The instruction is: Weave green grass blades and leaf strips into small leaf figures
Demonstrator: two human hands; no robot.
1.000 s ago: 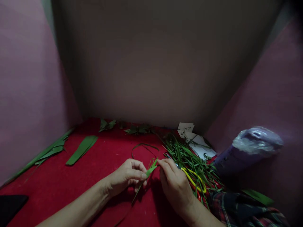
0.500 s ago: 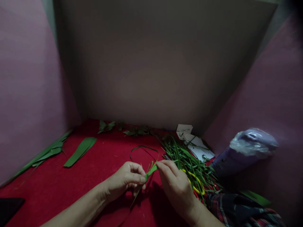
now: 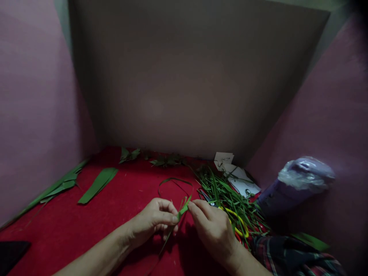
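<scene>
A narrow green leaf strip point(image 3: 184, 208), folded at one end, is held between my two hands above the red surface. My left hand point(image 3: 162, 218) pinches its lower end between thumb and fingers. My right hand point(image 3: 211, 226) is closed at the upper end, with thumb and fingertips against the strip. A long thin part of a leaf loops up behind the hands, and a thin tail hangs below my left hand. Scissors point(image 3: 234, 212) with yellow and red handles lie just beyond my right hand, partly covered by it.
A heap of cut green leaf strips point(image 3: 227, 191) lies right of centre beside white paper point(image 3: 241, 180). A broad leaf piece point(image 3: 97, 185) rests at left on the red cloth point(image 3: 129, 191). A purple plastic-wrapped object point(image 3: 290, 188) and plaid fabric point(image 3: 290, 253) are at right.
My right hand has shifted slightly down and left along the strip, uncovering the scissor blades. My left hand keeps its pinch almost in place.
</scene>
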